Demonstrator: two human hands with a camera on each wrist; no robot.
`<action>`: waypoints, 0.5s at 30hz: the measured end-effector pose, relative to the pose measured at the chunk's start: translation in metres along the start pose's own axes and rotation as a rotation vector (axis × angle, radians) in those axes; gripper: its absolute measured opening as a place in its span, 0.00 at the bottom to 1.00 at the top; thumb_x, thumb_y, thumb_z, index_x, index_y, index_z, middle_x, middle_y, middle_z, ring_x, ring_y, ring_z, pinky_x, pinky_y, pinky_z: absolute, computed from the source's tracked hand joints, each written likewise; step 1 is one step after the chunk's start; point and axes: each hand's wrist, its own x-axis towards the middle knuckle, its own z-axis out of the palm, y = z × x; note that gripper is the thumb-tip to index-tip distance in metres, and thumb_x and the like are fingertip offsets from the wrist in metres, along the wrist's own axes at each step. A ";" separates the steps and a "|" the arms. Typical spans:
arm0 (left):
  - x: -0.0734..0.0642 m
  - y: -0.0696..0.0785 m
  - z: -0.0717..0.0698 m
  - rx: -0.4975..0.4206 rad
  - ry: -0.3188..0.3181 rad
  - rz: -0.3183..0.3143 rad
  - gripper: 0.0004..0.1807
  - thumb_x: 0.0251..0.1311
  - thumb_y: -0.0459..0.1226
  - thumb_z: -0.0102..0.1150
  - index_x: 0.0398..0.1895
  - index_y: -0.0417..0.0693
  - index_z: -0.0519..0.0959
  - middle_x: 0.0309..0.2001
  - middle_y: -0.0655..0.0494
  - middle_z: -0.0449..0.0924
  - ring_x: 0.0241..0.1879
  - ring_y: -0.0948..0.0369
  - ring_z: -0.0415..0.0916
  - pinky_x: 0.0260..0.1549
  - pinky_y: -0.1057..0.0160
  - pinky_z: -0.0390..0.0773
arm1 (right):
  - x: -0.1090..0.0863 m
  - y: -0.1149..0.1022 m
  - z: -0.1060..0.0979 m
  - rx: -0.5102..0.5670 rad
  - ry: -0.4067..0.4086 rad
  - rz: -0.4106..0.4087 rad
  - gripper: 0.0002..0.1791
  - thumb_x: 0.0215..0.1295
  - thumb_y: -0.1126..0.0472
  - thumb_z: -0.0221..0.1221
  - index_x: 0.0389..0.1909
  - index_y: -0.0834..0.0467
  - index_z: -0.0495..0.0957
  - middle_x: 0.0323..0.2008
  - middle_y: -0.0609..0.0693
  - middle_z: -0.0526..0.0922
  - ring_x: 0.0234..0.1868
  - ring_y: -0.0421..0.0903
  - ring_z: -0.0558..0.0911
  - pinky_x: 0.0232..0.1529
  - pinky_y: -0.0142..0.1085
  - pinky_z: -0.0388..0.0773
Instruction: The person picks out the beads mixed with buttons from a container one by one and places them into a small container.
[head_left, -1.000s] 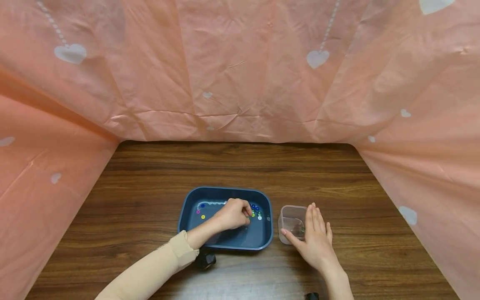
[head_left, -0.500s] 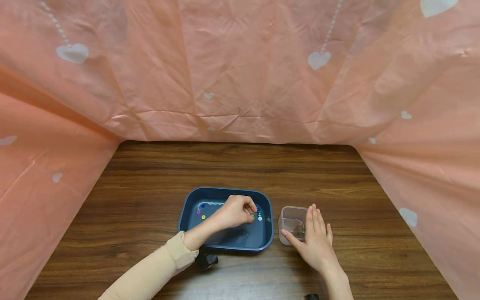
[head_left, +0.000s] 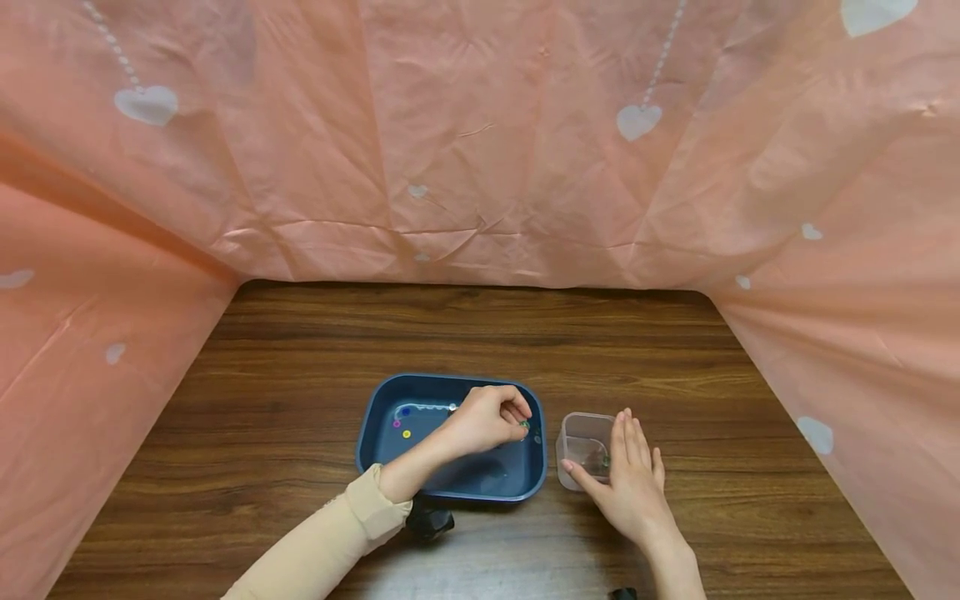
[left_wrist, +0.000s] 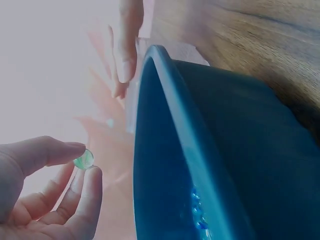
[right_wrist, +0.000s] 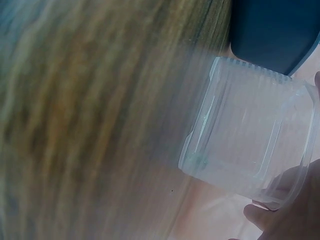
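My left hand [head_left: 487, 417] is over the right part of a blue tray [head_left: 457, 497], pinching a green glass marble [left_wrist: 84, 159] between thumb and fingertips. In the left wrist view the marble is above the tray's rim level. To the tray's right stands a clear plastic container [head_left: 572, 478], with something small and green [right_wrist: 199, 160] at its bottom. My right hand [head_left: 636, 487] rests against this container, its straight fingers along the right side and the thumb at the near rim.
Blue marbles [left_wrist: 198, 207] lie inside the tray. At its left are a yellow piece [head_left: 407, 434], a pink piece [head_left: 397, 424] and a dark blue piece [head_left: 406, 412]. A pink curtain [head_left: 480, 167] with hearts surrounds the wooden table [head_left: 300, 333].
My left hand has moved right across the tray and now has the green marble between its fingertips. The right hand and the clear container stay in place.
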 end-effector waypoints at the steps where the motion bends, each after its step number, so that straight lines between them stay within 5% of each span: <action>1: 0.001 0.002 0.001 -0.006 0.003 0.006 0.09 0.48 0.30 0.63 0.35 0.39 0.78 0.30 0.57 0.79 0.29 0.67 0.77 0.29 0.72 0.76 | 0.000 0.000 -0.001 0.000 0.000 0.002 0.59 0.55 0.30 0.50 0.70 0.65 0.32 0.71 0.63 0.34 0.71 0.59 0.37 0.60 0.67 0.38; 15: 0.009 0.018 0.016 -0.085 0.034 0.031 0.10 0.48 0.29 0.62 0.35 0.44 0.76 0.31 0.57 0.77 0.29 0.67 0.76 0.29 0.73 0.77 | -0.001 0.002 0.001 0.022 -0.006 -0.009 0.60 0.54 0.29 0.50 0.70 0.63 0.30 0.71 0.62 0.33 0.71 0.58 0.36 0.61 0.66 0.36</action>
